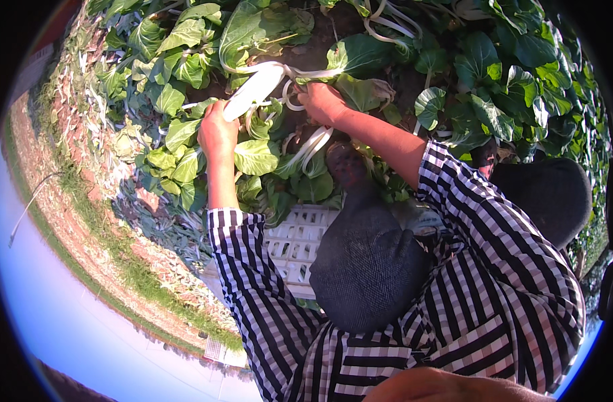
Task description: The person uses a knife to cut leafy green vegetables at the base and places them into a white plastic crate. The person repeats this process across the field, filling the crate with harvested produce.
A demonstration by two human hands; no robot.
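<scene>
A leafy green plant with a thick white stalk (256, 91), which looks like bok choy, lies slanted in front of me. My left hand (219, 128) is closed around the lower left end of this white part. At the other end, where pale leaf stems bend outward, my right hand (322, 103) has curled fingers by the stems; its fingertips are partly hidden, so whether it grips one is unclear. Broad green leaves (256, 157) spread below and between the hands. Several loose white stems (314, 143) lie under my right wrist.
A white slatted plastic crate (299, 241) stands beside my bent knee (369, 271). My shoe (345, 163) is among the leaves. Dense leafy plants (507, 95) grow on the right. Cut leaves and stalks (95, 110) litter the ground on the left.
</scene>
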